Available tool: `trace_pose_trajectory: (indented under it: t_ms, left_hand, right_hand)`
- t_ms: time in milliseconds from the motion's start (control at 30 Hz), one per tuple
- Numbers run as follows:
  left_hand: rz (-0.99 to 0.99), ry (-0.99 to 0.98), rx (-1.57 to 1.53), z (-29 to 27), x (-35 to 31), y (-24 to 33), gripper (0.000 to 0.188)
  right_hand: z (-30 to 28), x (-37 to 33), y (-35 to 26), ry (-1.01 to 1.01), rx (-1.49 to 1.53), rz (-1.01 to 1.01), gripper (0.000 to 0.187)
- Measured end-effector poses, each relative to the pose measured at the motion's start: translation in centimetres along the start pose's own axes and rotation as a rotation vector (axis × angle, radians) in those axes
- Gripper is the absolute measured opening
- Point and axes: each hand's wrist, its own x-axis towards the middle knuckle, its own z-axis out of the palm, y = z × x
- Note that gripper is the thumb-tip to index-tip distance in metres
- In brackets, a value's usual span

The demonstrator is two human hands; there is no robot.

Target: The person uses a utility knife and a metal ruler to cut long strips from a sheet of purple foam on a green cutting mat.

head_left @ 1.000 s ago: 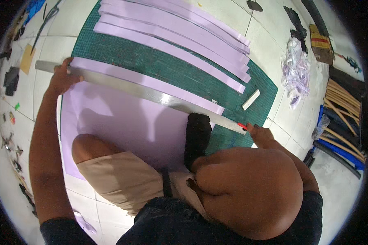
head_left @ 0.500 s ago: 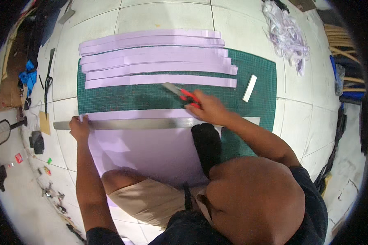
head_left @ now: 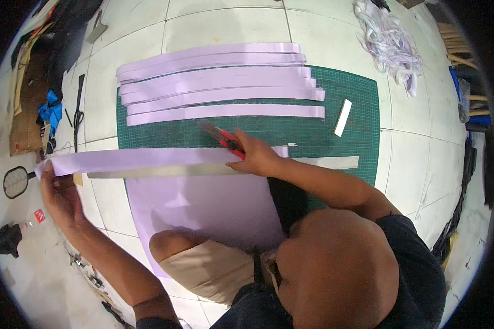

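My left hand (head_left: 61,194) is closed on the left end of a lilac strip (head_left: 148,159), lifted out past the left side of the cutting mat. The strip runs rightward along the upper edge of a long metal ruler (head_left: 197,170), its other end beyond my right hand. My right hand (head_left: 257,156) grips a red and black utility knife (head_left: 231,143), blade pointing up and left over the green cutting mat (head_left: 357,145). Part of that hand covers the ruler and strip. Below the ruler a wide lilac sheet (head_left: 208,205) reaches to my bent leg; a black-covered foot is beside it.
Several cut lilac strips (head_left: 225,112) lie across the mat's far part. A white bar (head_left: 342,118) rests on its right side. White scraps (head_left: 387,41) are heaped at the far right. Scissors (head_left: 78,117) and a racket (head_left: 16,182) lie on the tiled floor to the left.
My left hand has left the ruler and moved left, pulling out the lilac strip's end. My right hand with the knife has shifted slightly left and down, over the ruler.
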Motion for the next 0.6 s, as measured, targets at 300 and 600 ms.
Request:
trace_pose_trajectory:
  t_ms: [300, 600]
  left_hand:
    - [-0.235, 0.064, 0.291, 0.9, 1.6, -14.4, 0.025]
    - [-0.393, 0.049, 0.512, 4.0, 3.6, -24.8, 0.022]
  right_hand:
    - [-11.5, -7.5, 6.3, 0.184, -0.349, 0.285, 0.052]
    - [-12.5, -6.3, 9.7, 0.234, -0.394, 0.172, 0.048]
